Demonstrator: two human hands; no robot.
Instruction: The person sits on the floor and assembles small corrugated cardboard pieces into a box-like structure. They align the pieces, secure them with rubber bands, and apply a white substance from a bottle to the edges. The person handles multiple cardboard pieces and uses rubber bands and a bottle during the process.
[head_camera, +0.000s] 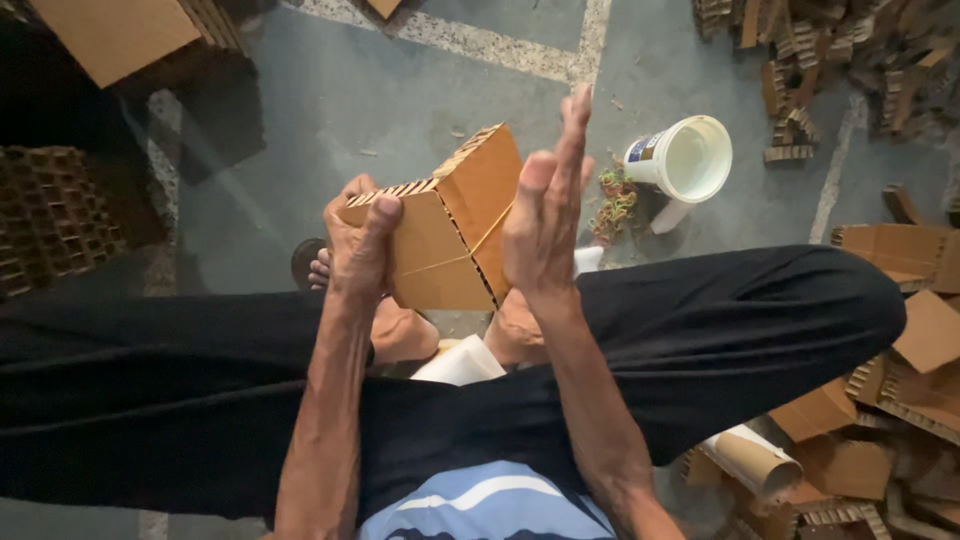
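At the far left, stacks of corrugated cardboard pieces (50, 215) stand on the floor (330, 90), well apart from the work.

Next comes the left hand (362, 240). Its grip is closed on the left end of the cardboard bundle (450, 225), fingers wrapped over the top edge and the thumb against the near face. The bundle is a block of folded corrugated pieces, held up in the air above the knees, not resting on anything. Its long axis runs from lower left to upper right, rising away from the left hand toward the far corner. A thin rubber band (470, 255) crosses its brown face slantwise.

The right hand (545, 215) stands just to the right of the bundle, flat and upright, fingers straight and pointing away from the body. Its grip is open; the palm faces the bundle's right side and seems to touch or nearly touch it, though the contact itself is hidden behind the hand. So the bundle lies between the two hands, carried by the left one alone as far as can be seen, with the right one beside its lower right face.

Further right on the floor sit a small heap of rubber bands (615, 205), then a white plastic cup (685, 160) lying tilted, and at the far right loose cardboard scraps (880, 380).
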